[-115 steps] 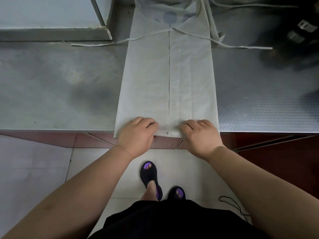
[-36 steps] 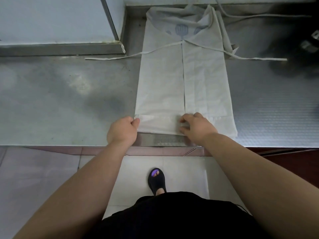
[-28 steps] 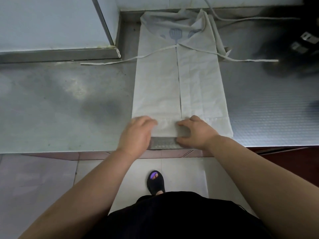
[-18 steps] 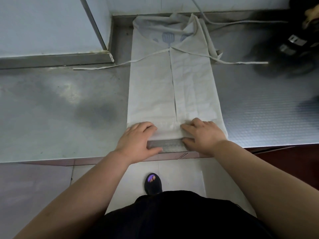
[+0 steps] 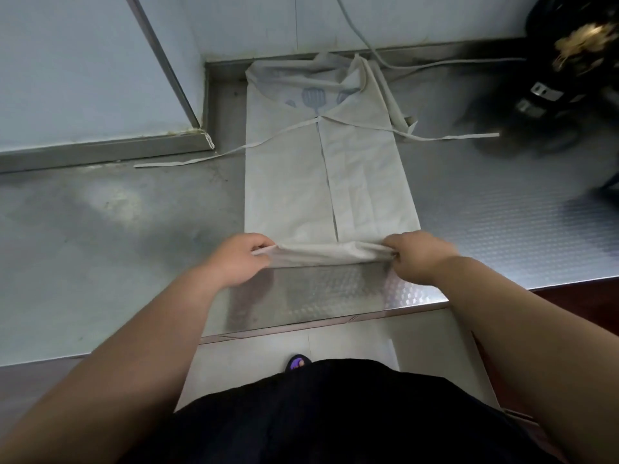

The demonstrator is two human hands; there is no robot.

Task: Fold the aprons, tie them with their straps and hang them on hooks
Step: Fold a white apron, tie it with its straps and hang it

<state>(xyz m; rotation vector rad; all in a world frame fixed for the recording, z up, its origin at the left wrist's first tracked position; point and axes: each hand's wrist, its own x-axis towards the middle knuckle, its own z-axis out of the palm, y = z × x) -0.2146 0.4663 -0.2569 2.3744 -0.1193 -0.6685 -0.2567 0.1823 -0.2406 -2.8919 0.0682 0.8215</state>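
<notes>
Nearest, the left hand (image 5: pixel 239 259) and right hand (image 5: pixel 418 256) are each pinching the near hem of the apron (image 5: pixel 291 195), their grip partly hidden by cloth. Farther off, it is lying lengthwise on the steel surface (image 5: pixel 100 246), straps (image 5: pixel 187 160) trailing sideways. At far right a dark object (image 5: pixel 552 95) is showing too blurred to identify.

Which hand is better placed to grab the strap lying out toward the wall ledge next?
Left hand: it grips the apron on the side of that strap; the right hand would have to cross over.
</notes>
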